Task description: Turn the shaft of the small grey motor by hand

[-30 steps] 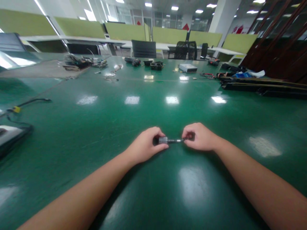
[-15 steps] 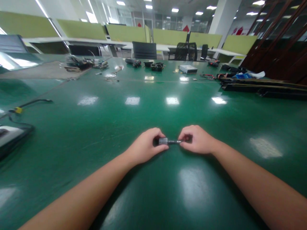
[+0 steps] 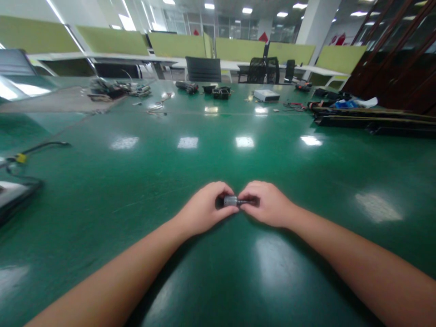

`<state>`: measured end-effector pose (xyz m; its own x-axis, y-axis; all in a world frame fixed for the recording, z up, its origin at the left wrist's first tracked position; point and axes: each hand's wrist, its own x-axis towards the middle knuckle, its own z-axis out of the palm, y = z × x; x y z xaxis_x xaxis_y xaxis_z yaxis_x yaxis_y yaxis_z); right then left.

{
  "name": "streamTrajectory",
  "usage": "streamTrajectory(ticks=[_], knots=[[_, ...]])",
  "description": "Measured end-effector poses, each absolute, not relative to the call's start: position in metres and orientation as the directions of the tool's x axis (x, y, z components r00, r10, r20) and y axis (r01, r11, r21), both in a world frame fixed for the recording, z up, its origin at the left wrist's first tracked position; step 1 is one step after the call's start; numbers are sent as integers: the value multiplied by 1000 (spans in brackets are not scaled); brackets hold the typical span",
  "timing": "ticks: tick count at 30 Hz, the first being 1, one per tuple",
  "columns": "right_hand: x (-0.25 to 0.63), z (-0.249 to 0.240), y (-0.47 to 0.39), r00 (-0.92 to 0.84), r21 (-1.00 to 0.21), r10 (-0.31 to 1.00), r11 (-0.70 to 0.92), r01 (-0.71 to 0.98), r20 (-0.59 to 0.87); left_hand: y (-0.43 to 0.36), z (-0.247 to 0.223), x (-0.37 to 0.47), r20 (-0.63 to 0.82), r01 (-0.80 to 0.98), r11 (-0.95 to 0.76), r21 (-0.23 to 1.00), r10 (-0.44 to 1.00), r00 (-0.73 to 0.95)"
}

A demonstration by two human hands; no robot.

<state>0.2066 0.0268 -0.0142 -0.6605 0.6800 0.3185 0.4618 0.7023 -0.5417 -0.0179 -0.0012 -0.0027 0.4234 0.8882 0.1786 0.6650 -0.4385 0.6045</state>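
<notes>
Between thumb and fingers, my left hand [image 3: 209, 206] grips a small silver metal cylinder [image 3: 230, 200] with a thin dark rod coming out of its right end. Its kind is unclear at this size. My right hand [image 3: 267, 203] is closed in a pinch around the rod [image 3: 243, 201], close to where it meets the cylinder. The fingertips of both hands nearly meet, just above the green tabletop [image 3: 218, 272]. My right fingers cover part of the rod, and the cylinder's left end is in shadow inside my left hand.
A white-topped device [image 3: 13, 195] with a black cable [image 3: 44, 145] lies at the left edge. Dark flat panels [image 3: 374, 121] are stacked at the right. Along the far side sit a white box [image 3: 266, 95], black parts [image 3: 218, 91] and tangled wires [image 3: 158, 108].
My right hand has slid left along the rod, up close to the cylinder. My left hand keeps its grip and has barely moved. The camera view has shifted slightly.
</notes>
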Motion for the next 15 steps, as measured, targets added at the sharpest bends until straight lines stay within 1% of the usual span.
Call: streamTrajectory(ticks=[7, 15], knots=[[206, -11, 25, -699, -470, 642, 746, 472, 316, -2, -2, -19, 186, 668, -437, 602, 890, 416], [205, -10, 26, -711, -455, 635, 752, 477, 304, -2, -3, -19, 180, 671, -437, 598, 890, 419]])
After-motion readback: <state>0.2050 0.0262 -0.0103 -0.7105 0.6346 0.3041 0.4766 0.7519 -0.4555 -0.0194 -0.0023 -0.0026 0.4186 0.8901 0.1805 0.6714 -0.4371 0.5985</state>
